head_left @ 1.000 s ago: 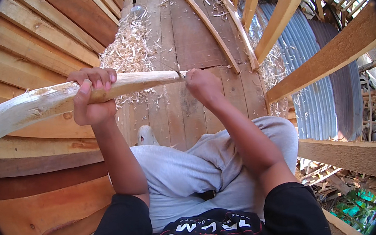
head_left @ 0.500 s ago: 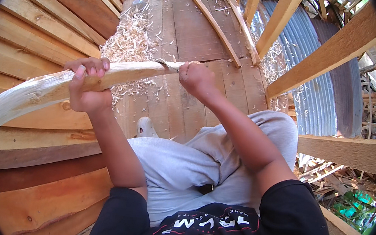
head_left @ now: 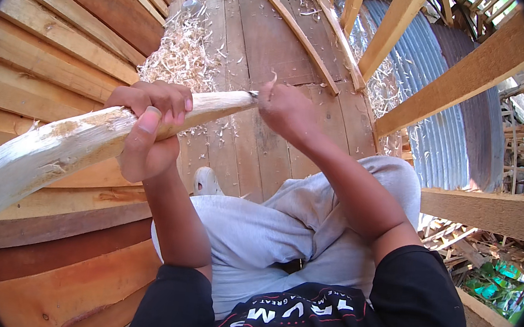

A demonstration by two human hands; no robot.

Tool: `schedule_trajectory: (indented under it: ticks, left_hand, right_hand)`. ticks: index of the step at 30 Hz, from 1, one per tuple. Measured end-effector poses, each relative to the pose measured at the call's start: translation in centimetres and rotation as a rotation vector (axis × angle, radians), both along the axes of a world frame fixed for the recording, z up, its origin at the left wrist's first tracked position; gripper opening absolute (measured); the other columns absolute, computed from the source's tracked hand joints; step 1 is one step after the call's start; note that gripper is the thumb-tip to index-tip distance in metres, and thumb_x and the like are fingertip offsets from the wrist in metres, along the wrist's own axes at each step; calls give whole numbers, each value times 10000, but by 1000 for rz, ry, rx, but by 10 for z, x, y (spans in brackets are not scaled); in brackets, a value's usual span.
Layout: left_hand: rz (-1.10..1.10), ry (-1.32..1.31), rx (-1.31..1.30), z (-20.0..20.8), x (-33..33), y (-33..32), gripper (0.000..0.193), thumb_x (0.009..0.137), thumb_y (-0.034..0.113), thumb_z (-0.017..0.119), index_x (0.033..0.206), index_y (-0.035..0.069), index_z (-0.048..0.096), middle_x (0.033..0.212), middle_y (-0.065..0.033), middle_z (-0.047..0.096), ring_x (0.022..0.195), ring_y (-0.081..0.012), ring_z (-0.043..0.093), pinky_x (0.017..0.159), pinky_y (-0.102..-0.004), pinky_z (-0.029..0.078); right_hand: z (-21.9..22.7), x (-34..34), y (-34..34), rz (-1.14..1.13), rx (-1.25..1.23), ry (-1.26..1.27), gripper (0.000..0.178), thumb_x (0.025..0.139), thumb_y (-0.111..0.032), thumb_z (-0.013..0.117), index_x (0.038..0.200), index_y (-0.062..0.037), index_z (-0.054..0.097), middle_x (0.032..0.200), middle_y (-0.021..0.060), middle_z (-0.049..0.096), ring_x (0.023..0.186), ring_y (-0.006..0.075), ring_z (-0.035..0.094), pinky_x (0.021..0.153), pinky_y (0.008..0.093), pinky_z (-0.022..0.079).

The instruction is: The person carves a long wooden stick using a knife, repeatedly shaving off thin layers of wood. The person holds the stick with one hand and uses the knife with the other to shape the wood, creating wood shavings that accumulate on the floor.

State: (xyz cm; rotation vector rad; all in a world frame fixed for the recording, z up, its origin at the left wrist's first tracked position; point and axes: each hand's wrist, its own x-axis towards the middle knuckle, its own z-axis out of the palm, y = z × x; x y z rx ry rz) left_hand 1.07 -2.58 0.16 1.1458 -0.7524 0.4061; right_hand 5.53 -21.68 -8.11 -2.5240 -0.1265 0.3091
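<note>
A long, curved, pale peeled wooden pole [head_left: 44,148] runs from the left rim of the picture to a narrower end in the middle. My left hand [head_left: 156,127] is wrapped around it, thumb on the near side. At the narrow end, my right hand [head_left: 290,114] is closed in a fist on a knife. Only a small dark bit of the knife blade [head_left: 254,95] shows against the wood; the handle is hidden in the fist. A thin curled wood shaving [head_left: 273,78] stands up at the right fist.
A heap of shavings [head_left: 180,57] lies on the plank floor [head_left: 275,49] by the board wall [head_left: 62,44] at left. Two long wood strips [head_left: 297,28] lie farther off. At right stand timber posts [head_left: 390,29] and corrugated metal sheets [head_left: 439,112].
My right fist has moved slightly right along the pole, and a curled shaving now shows at it. My left hand and the pole have shifted right and toward me. Less of the blade shows.
</note>
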Motion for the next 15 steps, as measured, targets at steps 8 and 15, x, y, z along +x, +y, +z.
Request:
schedule_trajectory:
  ticks: [8, 15]
  left_hand:
    - [46, 40, -73, -6, 4, -2, 104, 778, 125, 503, 797, 72, 415, 681, -99, 457, 614, -203, 450, 669, -401, 430]
    - [46, 56, -117, -8, 3, 5, 110, 790, 137, 492, 806, 75, 402, 675, -98, 439, 624, -205, 451, 667, -401, 428]
  right_hand:
    - [-80, 29, -39, -64, -94, 92, 405, 895, -315, 392, 949, -33, 677, 1051, 194, 659, 973, 380, 630, 822, 475, 502]
    - [-69, 24, -31, -17, -96, 96, 420, 909, -300, 364, 993, -21, 667, 1075, 199, 654, 988, 379, 627, 861, 470, 491]
